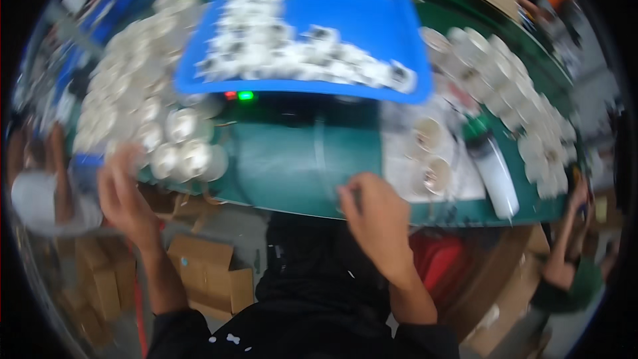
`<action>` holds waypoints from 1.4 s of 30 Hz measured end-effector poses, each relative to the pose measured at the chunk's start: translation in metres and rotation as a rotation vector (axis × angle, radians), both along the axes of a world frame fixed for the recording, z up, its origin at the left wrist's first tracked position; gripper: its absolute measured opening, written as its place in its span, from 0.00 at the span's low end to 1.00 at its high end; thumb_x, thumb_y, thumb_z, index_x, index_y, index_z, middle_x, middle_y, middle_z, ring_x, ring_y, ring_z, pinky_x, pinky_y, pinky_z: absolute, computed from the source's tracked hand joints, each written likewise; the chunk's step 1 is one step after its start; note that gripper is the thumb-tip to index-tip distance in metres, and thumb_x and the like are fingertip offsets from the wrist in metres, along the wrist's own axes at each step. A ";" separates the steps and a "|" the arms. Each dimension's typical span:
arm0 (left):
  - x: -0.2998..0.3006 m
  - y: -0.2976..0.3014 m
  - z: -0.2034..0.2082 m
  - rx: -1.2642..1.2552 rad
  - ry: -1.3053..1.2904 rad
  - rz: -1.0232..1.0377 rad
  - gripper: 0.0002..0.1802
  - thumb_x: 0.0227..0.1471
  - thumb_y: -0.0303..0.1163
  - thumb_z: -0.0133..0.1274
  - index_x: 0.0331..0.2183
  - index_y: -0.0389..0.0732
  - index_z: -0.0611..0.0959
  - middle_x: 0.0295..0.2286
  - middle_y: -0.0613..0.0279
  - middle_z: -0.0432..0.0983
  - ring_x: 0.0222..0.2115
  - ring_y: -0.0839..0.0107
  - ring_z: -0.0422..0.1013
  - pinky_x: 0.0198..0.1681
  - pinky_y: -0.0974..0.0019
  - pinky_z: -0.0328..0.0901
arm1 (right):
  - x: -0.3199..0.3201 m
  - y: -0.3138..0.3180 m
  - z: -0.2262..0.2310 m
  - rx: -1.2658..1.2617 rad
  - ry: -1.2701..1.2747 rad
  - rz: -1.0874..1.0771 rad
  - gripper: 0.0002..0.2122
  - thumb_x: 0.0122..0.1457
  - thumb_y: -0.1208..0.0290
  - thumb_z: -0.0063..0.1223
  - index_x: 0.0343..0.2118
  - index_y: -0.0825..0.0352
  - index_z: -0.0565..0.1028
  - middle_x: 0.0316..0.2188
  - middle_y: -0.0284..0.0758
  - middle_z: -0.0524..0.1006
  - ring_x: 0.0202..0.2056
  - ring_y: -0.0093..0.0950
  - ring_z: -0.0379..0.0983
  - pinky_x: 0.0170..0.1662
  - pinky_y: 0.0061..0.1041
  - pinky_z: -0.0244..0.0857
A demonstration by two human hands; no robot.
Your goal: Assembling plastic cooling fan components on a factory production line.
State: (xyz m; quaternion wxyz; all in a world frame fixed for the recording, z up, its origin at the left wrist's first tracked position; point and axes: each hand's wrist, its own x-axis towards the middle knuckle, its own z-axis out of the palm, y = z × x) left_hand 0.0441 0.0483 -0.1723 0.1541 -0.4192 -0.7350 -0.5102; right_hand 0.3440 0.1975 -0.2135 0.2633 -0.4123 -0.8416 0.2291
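My left hand [124,193] is at the table's left front edge, beside a crowd of white cup-shaped parts [109,103]. Motion smears its fingers, so I cannot see whether they hold anything. My right hand [379,223] hovers over the front edge of the green table [286,159], fingers curled in and thumb close to the index finger. Whatever is between those fingertips is too blurred to make out. Nearest the left hand, several round parts with shiny centres [181,159] stand together. Two similar cups [435,176] rest on a pale sheet to the right.
A blue tray [419,86] of small white parts spans the far side, above a dark device with red and green lights [245,95]. A green-capped bottle [495,176] lies at right, near more white cups [508,83]. Cardboard boxes [206,272] stand below. Other people [571,266] are at both sides.
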 end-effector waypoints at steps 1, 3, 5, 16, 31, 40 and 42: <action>0.039 0.015 -0.011 0.163 -0.090 -0.307 0.18 0.63 0.40 0.46 0.27 0.36 0.74 0.36 0.47 0.77 0.37 0.59 0.72 0.45 0.58 0.67 | 0.005 0.000 0.007 -0.029 0.049 0.075 0.06 0.58 0.70 0.58 0.30 0.66 0.73 0.26 0.38 0.74 0.28 0.40 0.73 0.28 0.37 0.64; 0.099 0.046 -0.015 0.236 -0.179 -0.628 0.20 0.62 0.44 0.47 0.23 0.42 0.70 0.27 0.50 0.79 0.32 0.61 0.73 0.42 0.56 0.68 | 0.027 -0.002 0.024 -0.034 0.087 0.043 0.05 0.57 0.73 0.60 0.32 0.66 0.75 0.25 0.37 0.74 0.25 0.35 0.72 0.27 0.32 0.64; 0.141 0.071 -0.026 0.250 -0.228 -0.854 0.12 0.54 0.35 0.55 0.22 0.43 0.74 0.28 0.58 0.81 0.35 0.60 0.75 0.41 0.56 0.68 | 0.045 -0.006 0.049 0.012 0.138 0.006 0.05 0.54 0.79 0.62 0.33 0.67 0.78 0.24 0.35 0.74 0.21 0.26 0.70 0.24 0.23 0.63; 0.174 0.102 -0.047 -0.115 -0.019 -0.788 0.23 0.36 0.30 0.70 0.38 0.40 0.82 0.39 0.60 0.76 0.50 0.54 0.67 0.52 0.54 0.63 | 0.075 0.009 0.053 0.372 -0.258 -0.101 0.11 0.47 0.77 0.66 0.32 0.67 0.76 0.24 0.35 0.69 0.26 0.34 0.68 0.28 0.33 0.62; 0.178 0.105 -0.048 -0.331 -0.056 -0.750 0.40 0.39 0.33 0.70 0.54 0.39 0.72 0.54 0.57 0.70 0.61 0.52 0.58 0.65 0.41 0.48 | -0.020 0.113 0.109 0.070 0.145 0.278 0.08 0.58 0.72 0.58 0.35 0.72 0.79 0.28 0.39 0.79 0.27 0.27 0.75 0.33 0.24 0.68; 0.183 0.107 -0.047 -0.249 -0.072 -0.696 0.42 0.44 0.35 0.66 0.58 0.34 0.67 0.52 0.48 0.69 0.62 0.48 0.55 0.63 0.40 0.49 | -0.086 0.205 0.102 0.244 -0.015 0.456 0.10 0.57 0.72 0.57 0.39 0.72 0.79 0.31 0.44 0.80 0.29 0.37 0.77 0.36 0.33 0.70; 0.182 0.106 -0.050 -0.245 -0.066 -0.718 0.41 0.45 0.35 0.66 0.58 0.34 0.67 0.52 0.48 0.70 0.62 0.48 0.55 0.63 0.40 0.49 | -0.086 0.205 0.106 0.153 -0.124 0.286 0.10 0.56 0.72 0.58 0.38 0.72 0.80 0.30 0.45 0.80 0.29 0.38 0.77 0.35 0.35 0.70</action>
